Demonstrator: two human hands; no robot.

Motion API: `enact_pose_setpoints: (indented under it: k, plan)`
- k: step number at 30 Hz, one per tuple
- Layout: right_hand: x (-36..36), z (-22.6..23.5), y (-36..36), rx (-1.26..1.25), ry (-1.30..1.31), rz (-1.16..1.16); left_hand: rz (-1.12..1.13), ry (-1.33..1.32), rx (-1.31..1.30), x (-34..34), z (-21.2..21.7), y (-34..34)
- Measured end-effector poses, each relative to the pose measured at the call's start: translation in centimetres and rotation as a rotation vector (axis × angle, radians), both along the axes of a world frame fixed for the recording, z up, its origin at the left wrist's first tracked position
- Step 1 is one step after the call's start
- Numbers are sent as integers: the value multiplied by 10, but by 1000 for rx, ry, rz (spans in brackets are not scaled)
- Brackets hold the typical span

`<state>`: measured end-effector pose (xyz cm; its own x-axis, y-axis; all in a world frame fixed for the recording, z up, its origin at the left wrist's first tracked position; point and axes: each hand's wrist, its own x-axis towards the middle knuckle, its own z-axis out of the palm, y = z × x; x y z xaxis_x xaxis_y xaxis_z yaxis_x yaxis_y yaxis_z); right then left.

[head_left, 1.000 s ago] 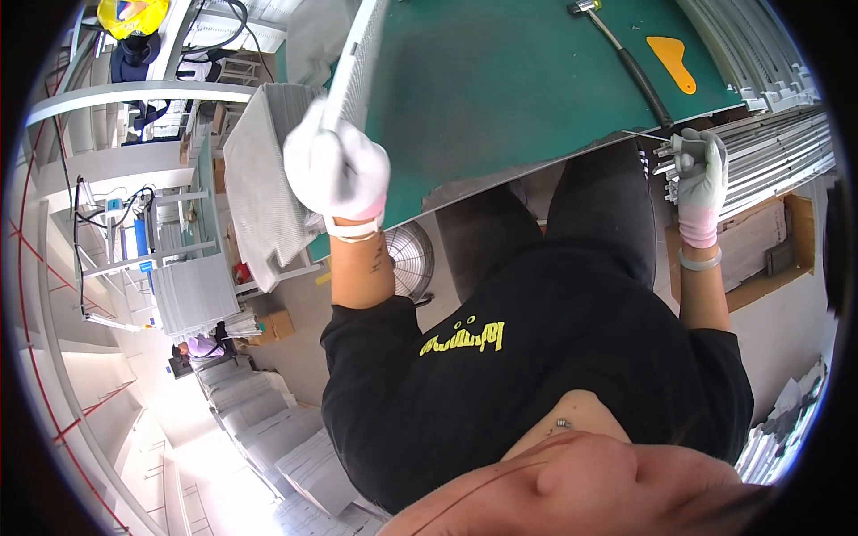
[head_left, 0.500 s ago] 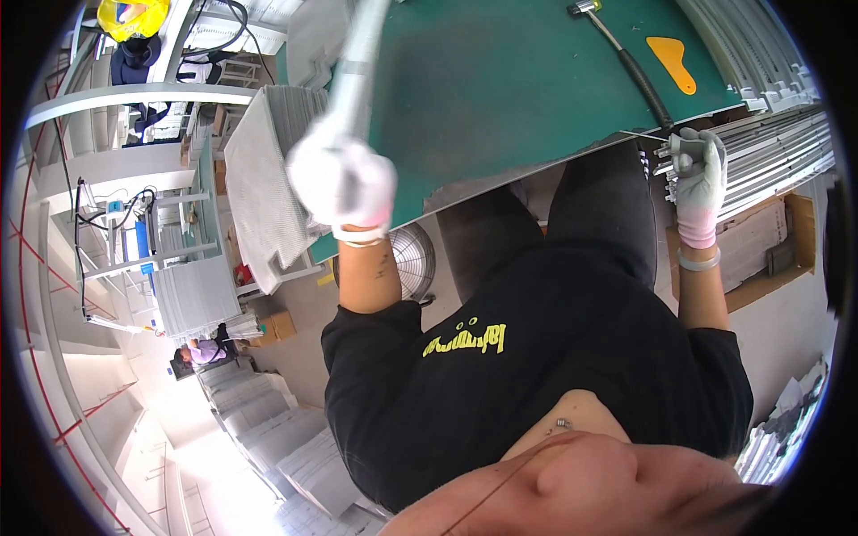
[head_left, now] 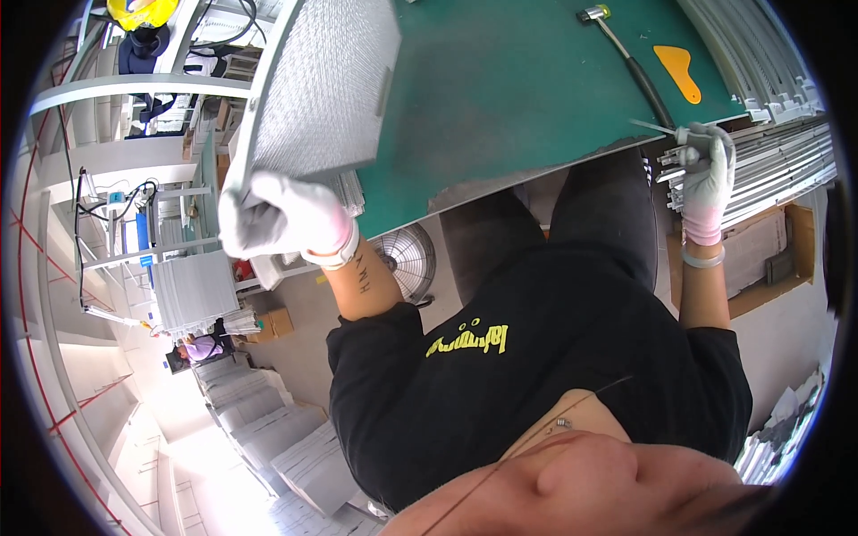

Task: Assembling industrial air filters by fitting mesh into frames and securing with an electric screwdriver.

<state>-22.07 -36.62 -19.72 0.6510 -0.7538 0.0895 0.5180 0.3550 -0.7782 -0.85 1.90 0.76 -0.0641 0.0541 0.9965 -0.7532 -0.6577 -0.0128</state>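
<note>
My left hand [head_left: 286,219], in a white glove, is closed on the near corner of a framed panel [head_left: 326,89] with a pale, finely textured face. The panel stands tilted over the left end of the green work table [head_left: 500,98]. At the table's right front edge my right hand [head_left: 710,170], also gloved, has its fingers curled around a thin-shafted tool [head_left: 651,127]. The shaft points left over the table; the glove hides the handle, so its exact kind is unclear. Just beyond lies a hammer [head_left: 633,67] with a black grip, beside an orange scraper [head_left: 677,71].
Long metal strips [head_left: 778,156] are stacked at the right, above an open cardboard box [head_left: 760,259]. More pale panels lie under the raised one. A floor fan [head_left: 407,259] stands below the table. Far left, a seated person [head_left: 201,348] is near stacked panels.
My left hand has swung left and toward me, bringing the panel's textured face into view over the stack. My right hand keeps the tool and has barely shifted.
</note>
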Motion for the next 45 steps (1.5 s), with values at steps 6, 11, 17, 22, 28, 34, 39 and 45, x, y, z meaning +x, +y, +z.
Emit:
enact_pose_setpoints:
  k: [6,11,17,22,28,34,39,45]
  plan:
    - [64,12,-59,-687,183,-96,-281,460,-312,-18,27,-7]
    - [121,7,-73,-1580,742,23,-398,587,-390,-7,18,6]
    - [206,41,35,-1886,349,165,-199,433,-574,-25,54,36]
    - [302,7,127,-1645,303,508,16,229,-661,-54,89,59]
    - [337,16,166,-1770,441,497,-17,97,-602,-75,86,129]
    - [342,17,169,-1875,331,527,28,140,-644,-77,82,130]
    - [308,37,200,-2095,442,453,63,311,-733,-66,80,80]
    - [139,38,196,-1872,101,976,-220,335,-510,-30,54,59]
